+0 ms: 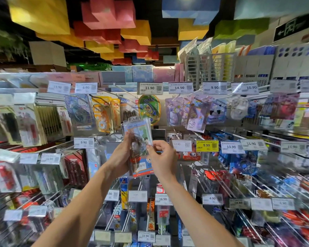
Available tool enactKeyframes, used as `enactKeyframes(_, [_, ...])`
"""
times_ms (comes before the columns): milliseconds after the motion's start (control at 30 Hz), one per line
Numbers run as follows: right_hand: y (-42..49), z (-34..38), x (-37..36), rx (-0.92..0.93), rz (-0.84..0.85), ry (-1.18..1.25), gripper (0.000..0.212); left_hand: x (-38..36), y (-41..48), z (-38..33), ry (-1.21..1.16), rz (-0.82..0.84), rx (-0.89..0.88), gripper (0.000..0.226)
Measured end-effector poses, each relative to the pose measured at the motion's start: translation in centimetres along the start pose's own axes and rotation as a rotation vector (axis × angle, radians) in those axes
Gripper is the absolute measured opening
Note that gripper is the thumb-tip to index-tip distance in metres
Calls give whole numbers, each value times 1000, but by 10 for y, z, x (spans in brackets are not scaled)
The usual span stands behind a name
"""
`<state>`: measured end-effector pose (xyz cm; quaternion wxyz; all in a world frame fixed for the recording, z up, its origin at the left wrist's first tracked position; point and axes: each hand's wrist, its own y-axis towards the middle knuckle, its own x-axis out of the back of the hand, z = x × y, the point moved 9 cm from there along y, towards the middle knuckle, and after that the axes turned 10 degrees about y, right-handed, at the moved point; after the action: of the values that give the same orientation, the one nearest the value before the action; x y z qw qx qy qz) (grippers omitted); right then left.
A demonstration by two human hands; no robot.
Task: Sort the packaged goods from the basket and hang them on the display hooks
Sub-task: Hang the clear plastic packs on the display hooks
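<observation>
You hold the stack of clear packs (138, 143) upright between both hands, just left of the yellow price tag (207, 145). Your left hand (120, 157) wraps round its left edge. Your right hand (161, 155) pinches the right edge, fingers (155, 144) clamped on the plastic. The stack's long axis runs vertical, hang-tab end up, below the green oval pack (149, 109) that hangs up-left of that tag.
</observation>
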<state>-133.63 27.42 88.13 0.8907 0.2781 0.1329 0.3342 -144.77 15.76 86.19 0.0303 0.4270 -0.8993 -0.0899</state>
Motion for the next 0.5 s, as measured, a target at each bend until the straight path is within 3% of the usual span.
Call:
enactKeyframes(100, [-6,13,3,65,-57,-119,10,7,5,8,-30,-59,45,58])
enactKeyframes(200, [-10,21,-1,118,-67,-162,19,12,8,9,-50,-87,20,72])
enactKeyframes(267, [-10,18,-9,128,-13,-137,22,11,7,10,-26,-89,45,82])
enactKeyframes(367, [-8,16,-23,120,123,-194,32,8,5,6,23,-80,30,74])
enactKeyframes(500, [-3,7,-26,23,187,-119,26,11,-2,2,2,-148,43,80])
